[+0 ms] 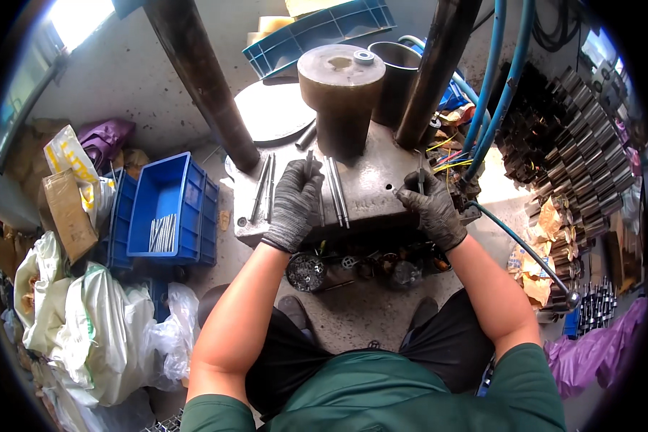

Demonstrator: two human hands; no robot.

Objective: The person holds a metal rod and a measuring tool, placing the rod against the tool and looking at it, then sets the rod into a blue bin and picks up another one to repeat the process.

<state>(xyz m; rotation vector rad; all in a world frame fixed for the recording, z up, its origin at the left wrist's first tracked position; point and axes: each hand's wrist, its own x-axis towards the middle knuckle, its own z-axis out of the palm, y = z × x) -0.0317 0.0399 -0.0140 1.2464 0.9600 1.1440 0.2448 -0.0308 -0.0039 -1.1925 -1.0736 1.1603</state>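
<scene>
Apparently mid-handling beside the rods, the left hand clamps its fingers on a dark piece, the right hand pinches a thin tool, and steady control seems needed next.

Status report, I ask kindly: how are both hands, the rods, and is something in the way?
Left hand: gloved, gripping short metal piece. Right hand: gloved, gripping slim metal piece. Rods: lying on metal plate. Thick cylinder stands beyond them.

Metal piece: grey; stands upright in left hand.
Slim tool: dark; stands upright in right hand.
Rods: silver; lie beside left hand.
</scene>
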